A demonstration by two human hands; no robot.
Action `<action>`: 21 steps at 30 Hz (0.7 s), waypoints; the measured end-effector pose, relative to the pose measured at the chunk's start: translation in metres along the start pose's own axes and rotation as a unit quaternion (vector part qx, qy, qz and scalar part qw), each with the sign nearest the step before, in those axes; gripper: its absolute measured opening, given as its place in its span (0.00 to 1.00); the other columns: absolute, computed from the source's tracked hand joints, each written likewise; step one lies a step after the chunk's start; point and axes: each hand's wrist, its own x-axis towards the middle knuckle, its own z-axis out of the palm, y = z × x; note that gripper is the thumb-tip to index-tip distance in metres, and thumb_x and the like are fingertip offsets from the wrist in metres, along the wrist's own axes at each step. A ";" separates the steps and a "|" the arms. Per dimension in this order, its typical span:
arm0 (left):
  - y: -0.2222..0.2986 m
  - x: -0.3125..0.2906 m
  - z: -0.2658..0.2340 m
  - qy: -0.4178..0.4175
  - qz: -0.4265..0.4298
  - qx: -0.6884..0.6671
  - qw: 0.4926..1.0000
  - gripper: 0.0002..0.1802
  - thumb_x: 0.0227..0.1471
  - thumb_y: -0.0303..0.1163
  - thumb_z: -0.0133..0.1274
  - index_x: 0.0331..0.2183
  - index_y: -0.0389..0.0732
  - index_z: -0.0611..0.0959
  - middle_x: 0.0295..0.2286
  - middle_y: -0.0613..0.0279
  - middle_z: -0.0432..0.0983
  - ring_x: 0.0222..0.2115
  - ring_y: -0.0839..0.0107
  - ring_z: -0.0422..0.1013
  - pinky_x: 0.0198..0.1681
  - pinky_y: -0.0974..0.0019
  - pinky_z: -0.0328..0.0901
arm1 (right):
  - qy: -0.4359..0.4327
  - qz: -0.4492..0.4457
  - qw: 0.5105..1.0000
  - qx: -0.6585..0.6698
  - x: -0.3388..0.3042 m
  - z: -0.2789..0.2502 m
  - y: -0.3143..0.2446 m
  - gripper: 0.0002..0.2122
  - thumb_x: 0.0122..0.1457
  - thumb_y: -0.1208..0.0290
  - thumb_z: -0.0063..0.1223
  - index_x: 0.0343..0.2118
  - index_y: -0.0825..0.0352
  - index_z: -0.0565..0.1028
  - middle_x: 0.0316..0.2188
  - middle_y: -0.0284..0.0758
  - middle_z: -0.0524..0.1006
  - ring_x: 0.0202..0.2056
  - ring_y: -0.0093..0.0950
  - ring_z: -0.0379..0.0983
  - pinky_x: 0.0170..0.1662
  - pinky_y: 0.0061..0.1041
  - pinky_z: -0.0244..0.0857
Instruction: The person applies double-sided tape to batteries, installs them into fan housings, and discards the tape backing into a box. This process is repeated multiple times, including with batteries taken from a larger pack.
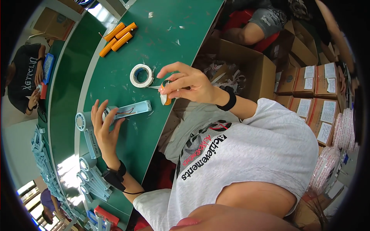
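My right hand pinches an orange cylindrical battery that has a white patch on its near end. A short pale strip runs between this hand and a roll of white tape lying flat on the table. My left hand has its fingers spread over a light-blue handheld fan housing. That housing lies on its back, with thin coloured wires inside its hollow handle. The left fingers hide part of it, and whether they touch it I cannot tell.
Several orange batteries lie at the far side of the green table. More blue fans line the left. A cardboard box with scraps stands right of the table edge; stacked cartons are behind. Another person sits across.
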 end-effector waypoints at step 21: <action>0.006 -0.005 0.005 0.107 -0.037 -0.158 0.981 0.07 0.41 0.18 0.53 0.26 0.35 0.72 0.34 0.57 0.72 0.45 0.54 0.65 0.51 0.55 0.56 | -0.196 -0.139 0.941 -0.238 0.052 0.066 0.002 0.12 0.46 0.78 0.54 0.37 0.62 0.73 0.32 0.30 0.74 0.32 0.29 0.71 0.35 0.24 0.64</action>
